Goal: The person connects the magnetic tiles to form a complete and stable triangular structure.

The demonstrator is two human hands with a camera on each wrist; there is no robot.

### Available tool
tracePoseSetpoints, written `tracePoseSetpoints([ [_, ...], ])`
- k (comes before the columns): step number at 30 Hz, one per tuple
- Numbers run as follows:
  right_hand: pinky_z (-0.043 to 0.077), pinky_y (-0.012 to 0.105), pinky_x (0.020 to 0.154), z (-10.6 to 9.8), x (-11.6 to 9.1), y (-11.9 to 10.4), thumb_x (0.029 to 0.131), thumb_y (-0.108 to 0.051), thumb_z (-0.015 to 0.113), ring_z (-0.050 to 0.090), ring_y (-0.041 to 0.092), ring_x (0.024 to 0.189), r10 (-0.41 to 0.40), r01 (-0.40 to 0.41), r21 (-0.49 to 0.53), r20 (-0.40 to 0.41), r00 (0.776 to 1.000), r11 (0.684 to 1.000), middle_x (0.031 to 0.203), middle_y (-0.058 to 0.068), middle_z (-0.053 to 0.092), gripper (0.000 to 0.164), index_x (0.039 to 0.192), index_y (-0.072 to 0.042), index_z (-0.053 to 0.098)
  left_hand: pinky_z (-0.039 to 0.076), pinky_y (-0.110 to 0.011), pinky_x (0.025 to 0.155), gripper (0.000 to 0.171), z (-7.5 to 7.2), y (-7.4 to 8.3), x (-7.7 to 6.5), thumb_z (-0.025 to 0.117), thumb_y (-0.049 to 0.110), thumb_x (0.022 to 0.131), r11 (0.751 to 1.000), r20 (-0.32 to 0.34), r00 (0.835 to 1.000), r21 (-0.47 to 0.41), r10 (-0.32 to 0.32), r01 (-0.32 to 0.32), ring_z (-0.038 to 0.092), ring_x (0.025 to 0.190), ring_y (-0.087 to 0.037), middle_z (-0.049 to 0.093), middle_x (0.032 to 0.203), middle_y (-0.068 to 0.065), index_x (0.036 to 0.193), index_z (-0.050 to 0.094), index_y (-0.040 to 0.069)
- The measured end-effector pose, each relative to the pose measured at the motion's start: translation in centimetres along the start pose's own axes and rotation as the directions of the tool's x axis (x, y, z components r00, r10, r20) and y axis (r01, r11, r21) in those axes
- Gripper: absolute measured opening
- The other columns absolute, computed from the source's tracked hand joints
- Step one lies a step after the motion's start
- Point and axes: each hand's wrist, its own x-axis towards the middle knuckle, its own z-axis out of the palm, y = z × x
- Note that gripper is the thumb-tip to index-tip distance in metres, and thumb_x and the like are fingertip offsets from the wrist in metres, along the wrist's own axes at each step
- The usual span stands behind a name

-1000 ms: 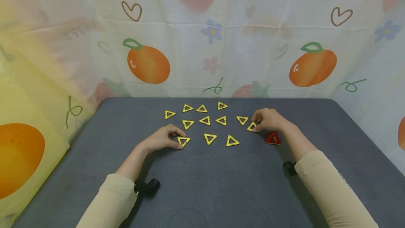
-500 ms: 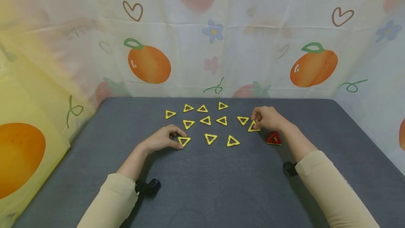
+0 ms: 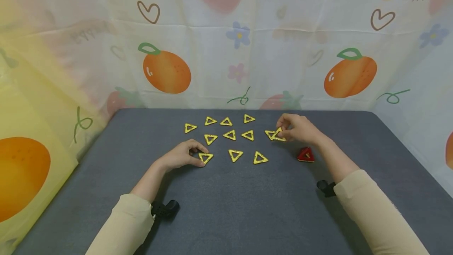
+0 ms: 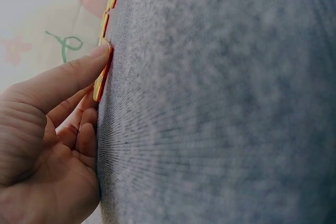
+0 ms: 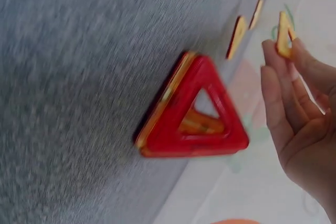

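Note:
My left hand (image 3: 182,154) rests low over the table and pinches a hollow yellow triangle tile (image 3: 209,158) between thumb and fingers. Its red edge shows in the left wrist view, where the tile (image 4: 103,80) lies close to the tabletop. With thumb and fingertips, my right hand (image 3: 300,128) holds another yellow triangle tile (image 5: 283,38), raised off the table in the right wrist view. In the head view it overlaps a yellow tile (image 3: 267,132) lying behind it. Nearer me, below the right hand, sits a red triangle tile (image 3: 305,155) with yellow showing underneath.
Several yellow triangle tiles lie flat and apart across the far middle of the dark table (image 3: 226,204), including two nearer ones, a left tile (image 3: 231,153) and a right tile (image 3: 260,161). A printed curtain (image 3: 212,70) hangs behind the table's far edge.
My right hand has picked up its yellow tile and carried it left and slightly away from me, over the neighbouring tile. The left hand stays in place on its tile.

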Motion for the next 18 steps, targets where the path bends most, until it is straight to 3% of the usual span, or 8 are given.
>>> tracePoseSetpoints([
  [5, 0.061, 0.044, 0.075, 0.8, 0.0, -1.3, 0.092, -0.010, 0.070, 0.071, 0.032, 0.081, -0.031, 0.027, 0.095, 0.034, 0.999, 0.995, 0.099, 0.016, 0.064, 0.029, 0.117, -0.001, 0.060, 0.044, -0.039, 0.095, 0.038, 0.0, 0.0, 0.0, 0.077, 0.019, 0.086, 1.000, 0.001, 1.000, 0.000, -0.001, 0.001, 0.044, 0.117, -0.026, 0.050, 0.136, -0.014, 0.122, 0.067, 0.013],
  [12, 0.062, 0.041, 0.075, 3.0, -0.3, -4.1, 0.090, -0.013, 0.072, 0.072, 0.025, 0.080, -0.074, 0.055, 0.194, 0.088, 0.993, 0.979, 0.095, 0.012, 0.064, 0.031, 0.117, -0.002, 0.062, 0.043, -0.037, 0.091, 0.038, 0.0, -0.2, 0.1, 0.077, 0.019, 0.087, 1.000, 0.007, 1.000, -0.009, 0.004, -0.004, 0.043, 0.115, -0.026, 0.050, 0.135, -0.014, 0.123, 0.067, 0.012],
  [18, 0.062, 0.040, 0.074, 5.1, -0.6, -6.5, 0.088, -0.012, 0.074, 0.073, 0.030, 0.079, -0.120, 0.078, 0.273, 0.141, 0.983, 0.959, 0.091, 0.010, 0.065, 0.030, 0.115, -0.002, 0.063, 0.043, -0.038, 0.093, 0.038, 0.0, -0.2, 0.1, 0.077, 0.019, 0.086, 1.000, 0.003, 1.000, -0.009, 0.002, -0.002, 0.044, 0.115, -0.026, 0.050, 0.135, -0.014, 0.122, 0.067, 0.012],
])
